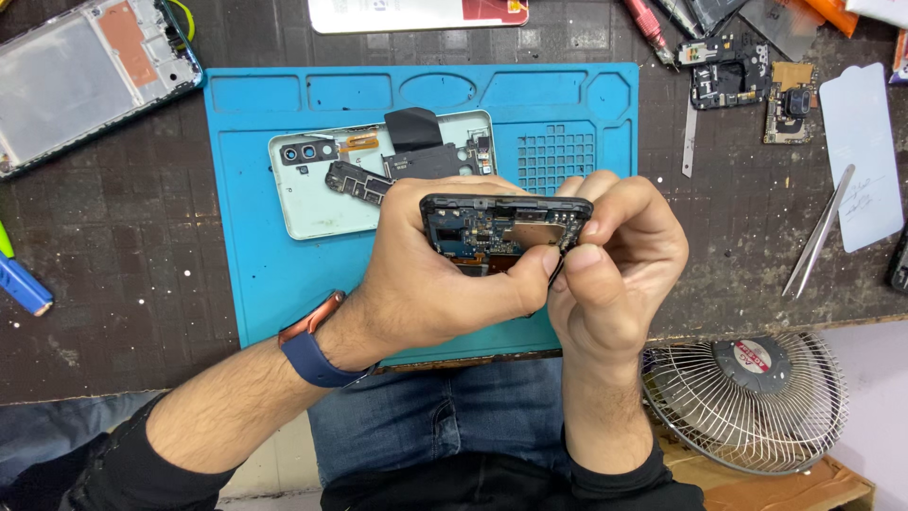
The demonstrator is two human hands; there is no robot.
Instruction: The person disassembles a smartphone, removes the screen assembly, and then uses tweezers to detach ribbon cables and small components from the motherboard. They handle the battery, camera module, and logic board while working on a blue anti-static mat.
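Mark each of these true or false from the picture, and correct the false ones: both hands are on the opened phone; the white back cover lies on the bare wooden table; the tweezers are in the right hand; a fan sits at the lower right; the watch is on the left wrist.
1. Both hands are on the opened phone. True: the left hand and the right hand both hold it.
2. The white back cover lies on bare table. False: it lies on the blue mat.
3. The tweezers are in the right hand. False: they lie on the table, to the right.
4. A wire-guarded fan sits at the lower right. True.
5. The watch is on the left wrist. True.
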